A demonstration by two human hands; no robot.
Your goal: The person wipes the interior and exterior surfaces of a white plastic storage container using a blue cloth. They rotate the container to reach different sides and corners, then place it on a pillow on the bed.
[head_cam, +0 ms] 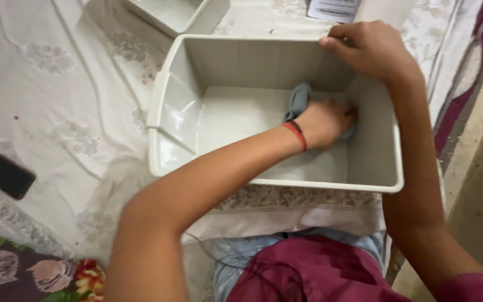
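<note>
Soft, even daylight fills the head view, bright on the white embroidered sheet (57,100) and dimmer toward the right edge. Pale glare sits on the left inner wall of the grey plastic bin (180,109). The left hand (325,120) inside it is slightly motion-blurred, and faint shadows lie under the forearms.

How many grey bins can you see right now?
2. One bin sits in front of the person, right hand on its far rim, left hand inside on a cloth. A second bin lies beyond, cut off by the frame.

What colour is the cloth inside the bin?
Grey-blue cloth, pressed by the left hand; head view shows it.
</note>
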